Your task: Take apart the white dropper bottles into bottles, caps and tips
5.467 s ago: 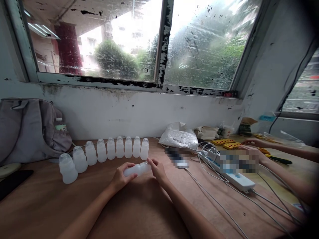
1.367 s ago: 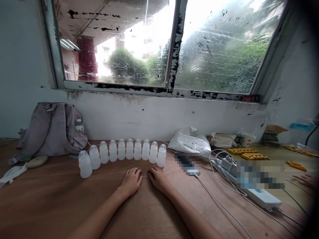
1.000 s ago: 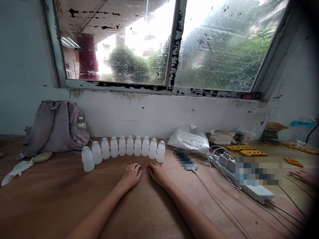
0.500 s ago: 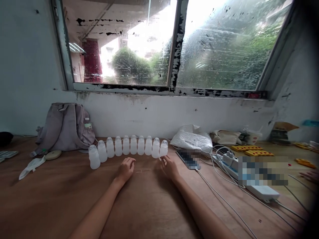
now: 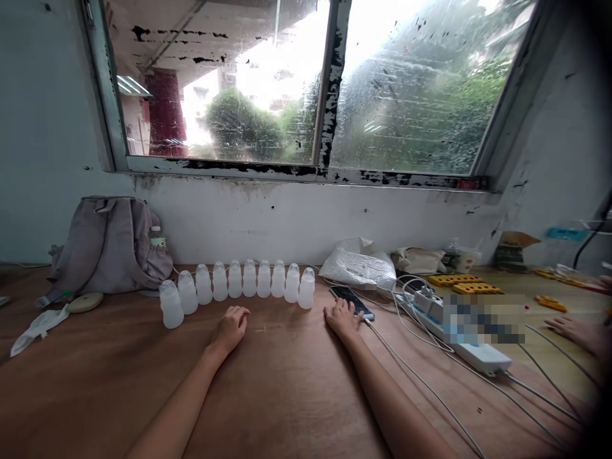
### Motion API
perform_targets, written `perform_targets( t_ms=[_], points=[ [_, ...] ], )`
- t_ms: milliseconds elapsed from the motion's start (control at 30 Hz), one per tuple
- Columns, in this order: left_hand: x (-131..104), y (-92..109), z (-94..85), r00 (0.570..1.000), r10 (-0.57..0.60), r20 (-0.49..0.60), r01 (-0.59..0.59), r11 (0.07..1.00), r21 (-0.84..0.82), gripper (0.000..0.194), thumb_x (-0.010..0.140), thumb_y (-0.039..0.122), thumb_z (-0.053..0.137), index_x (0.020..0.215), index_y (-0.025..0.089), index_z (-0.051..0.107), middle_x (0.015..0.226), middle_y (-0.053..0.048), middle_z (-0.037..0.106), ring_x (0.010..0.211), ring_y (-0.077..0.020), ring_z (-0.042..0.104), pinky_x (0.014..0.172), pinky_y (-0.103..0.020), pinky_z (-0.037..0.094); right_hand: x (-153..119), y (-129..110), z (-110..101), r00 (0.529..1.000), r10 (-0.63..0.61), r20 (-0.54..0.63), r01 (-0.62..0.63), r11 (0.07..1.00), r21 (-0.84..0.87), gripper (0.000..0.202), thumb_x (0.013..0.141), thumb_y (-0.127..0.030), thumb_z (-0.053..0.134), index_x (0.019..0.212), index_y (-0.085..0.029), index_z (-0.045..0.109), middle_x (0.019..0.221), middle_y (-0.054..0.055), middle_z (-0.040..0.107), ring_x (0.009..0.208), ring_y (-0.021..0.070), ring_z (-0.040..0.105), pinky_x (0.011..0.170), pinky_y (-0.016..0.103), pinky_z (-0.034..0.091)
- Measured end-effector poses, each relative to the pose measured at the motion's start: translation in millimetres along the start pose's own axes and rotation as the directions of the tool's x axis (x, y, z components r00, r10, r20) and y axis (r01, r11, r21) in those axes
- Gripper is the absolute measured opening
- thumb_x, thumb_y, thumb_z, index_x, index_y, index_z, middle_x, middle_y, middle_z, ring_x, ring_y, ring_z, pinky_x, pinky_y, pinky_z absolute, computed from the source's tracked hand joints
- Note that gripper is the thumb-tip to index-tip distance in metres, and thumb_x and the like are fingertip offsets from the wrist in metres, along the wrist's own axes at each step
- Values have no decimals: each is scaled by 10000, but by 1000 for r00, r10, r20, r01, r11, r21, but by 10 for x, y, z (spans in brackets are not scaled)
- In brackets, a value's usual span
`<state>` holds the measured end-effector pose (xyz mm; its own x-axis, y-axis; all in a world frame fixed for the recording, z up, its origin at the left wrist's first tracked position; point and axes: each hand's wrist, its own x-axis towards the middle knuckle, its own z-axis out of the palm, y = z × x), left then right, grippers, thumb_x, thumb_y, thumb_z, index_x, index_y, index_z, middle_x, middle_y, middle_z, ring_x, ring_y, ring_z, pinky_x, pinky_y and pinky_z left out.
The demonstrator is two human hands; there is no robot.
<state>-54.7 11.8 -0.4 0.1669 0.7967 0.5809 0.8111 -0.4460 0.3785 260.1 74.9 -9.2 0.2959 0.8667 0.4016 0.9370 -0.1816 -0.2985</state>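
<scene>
A curved row of several frosted baby bottles with clear caps (image 5: 249,280) stands upright on the wooden table. My left hand (image 5: 230,328) rests on the tabletop in front of the row, apart from the bottles. Its fingers are loosely bent and hold nothing. To the right of the end bottle (image 5: 306,290), my right hand (image 5: 343,317) lies palm down with its fingers apart. It reaches over the near left edge of a smartphone (image 5: 356,301), covering part of it; a white cable is plugged into the phone.
A grey backpack (image 5: 112,245) leans on the wall at left. Beyond the phone lies a silvery padded bag (image 5: 358,268). A white power strip (image 5: 485,357) and loose cables run along the right. Yellow trays (image 5: 456,282) and another person's hand (image 5: 568,328) are farther right.
My right hand has left the end bottle, moving right and onto the phone's edge. That bottle stands free in the row. My left hand stays on the table; the view has shifted slightly right.
</scene>
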Motion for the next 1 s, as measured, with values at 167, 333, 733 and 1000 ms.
perform_targets(
  t_ms=[167, 333, 733, 1000],
  points=[
    [4, -16, 5, 1000, -8, -9, 8, 1000, -9, 216, 766, 133, 375, 843, 197, 566, 839, -33, 591, 848, -174, 513, 777, -322, 430, -92, -154, -167, 965, -229, -129, 237, 970, 56, 203, 796, -264, 386, 846, -167, 556, 906, 106, 585, 923, 241, 466, 809, 386, 296],
    [3, -16, 4, 1000, -3, -9, 3, 1000, -7, 201, 765, 126, 386, 830, 193, 564, 830, -29, 589, 838, -168, 514, 772, -310, 431, -306, -440, -143, 870, -492, 0, 488, 862, 136, 147, 786, -207, 423, 802, -171, 564, 863, 72, 588, 850, 184, 498, 744, 283, 331],
    [26, -19, -58, 985, -23, -172, 29, 999, 34, 231, 786, 149, 359, 917, 209, 540, 924, -40, 577, 926, -178, 510, 843, -317, 399, -443, -579, -109, 787, -612, 74, 571, 769, 287, 159, 788, -201, 434, 802, -161, 588, 837, 54, 579, 799, 150, 517, 731, 246, 372],
    [-17, -494, -592, 439, -219, -872, 466, 885, 13, 685, 632, 445, 603, 1166, 108, 337, 1220, -179, 362, 1156, -299, 314, 943, -462, 240, -414, -574, -75, 783, -619, 65, 571, 756, 320, 177, 780, -189, 420, 783, -158, 595, 806, 49, 582, 782, 151, 519, 718, 240, 377]
  ],
)
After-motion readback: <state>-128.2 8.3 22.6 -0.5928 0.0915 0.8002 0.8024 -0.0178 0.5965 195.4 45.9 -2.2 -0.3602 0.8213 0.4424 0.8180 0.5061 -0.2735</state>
